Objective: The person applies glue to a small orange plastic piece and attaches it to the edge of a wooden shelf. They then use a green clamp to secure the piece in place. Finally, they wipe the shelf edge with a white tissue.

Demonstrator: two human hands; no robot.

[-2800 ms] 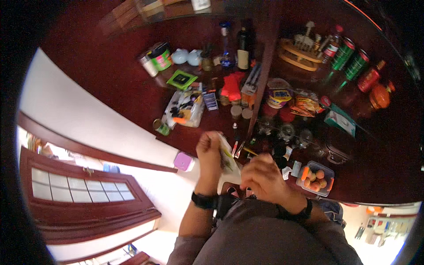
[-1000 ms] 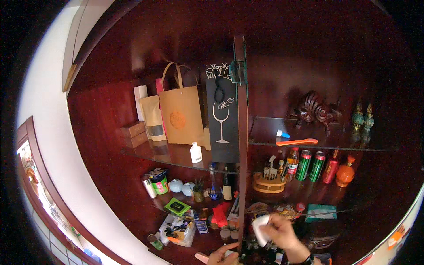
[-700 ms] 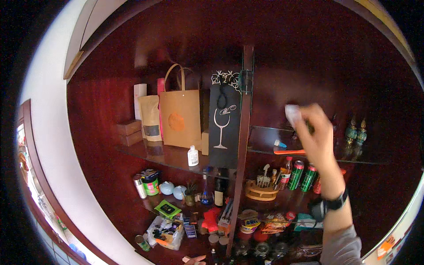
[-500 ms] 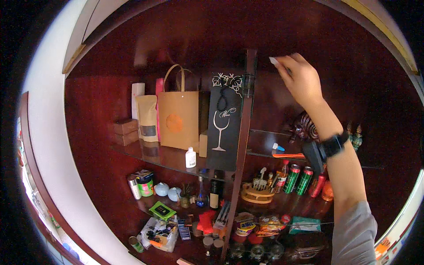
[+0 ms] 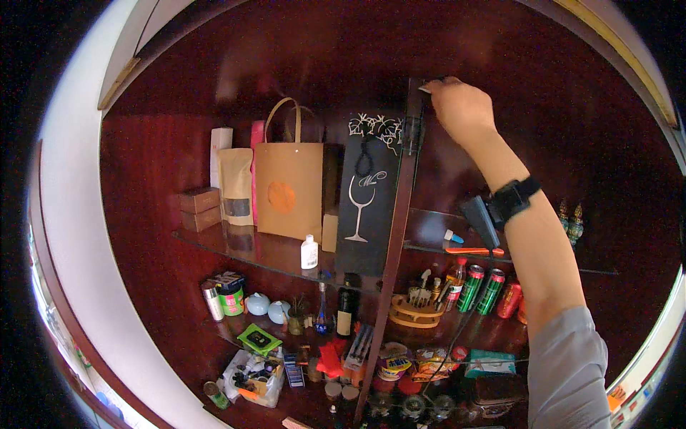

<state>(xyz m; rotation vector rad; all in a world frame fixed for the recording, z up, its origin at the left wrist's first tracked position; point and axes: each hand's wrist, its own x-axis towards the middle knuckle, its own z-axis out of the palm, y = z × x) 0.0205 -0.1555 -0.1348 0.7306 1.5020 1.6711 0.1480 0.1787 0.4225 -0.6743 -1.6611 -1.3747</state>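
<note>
My right hand (image 5: 463, 109) is raised to the top of the dark upright divider (image 5: 399, 236) of a cabinet. Its fingers are pinched around a small white piece (image 5: 426, 89), possibly a wipe or folded tissue; its kind is too small to tell. The piece is at or very close to the divider's upper end. On that wrist sits a black strap with a dark device (image 5: 509, 202). Just left of the divider stands a tall black wine bag (image 5: 368, 207) with a glass printed on it. My left hand is out of view.
A glass shelf carries a brown paper bag (image 5: 289, 193), a tan pouch (image 5: 236, 187) and a white bottle (image 5: 309, 252). Right of the divider lie a blue-capped tube (image 5: 452, 237) and an orange stick (image 5: 474, 251). Green cans (image 5: 470, 289), bottles and a filled box (image 5: 261, 386) stand lower.
My right hand has moved left with the small white piece, from open space right of the divider to its top. The shelf objects look unmoved; the view has shifted slightly.
</note>
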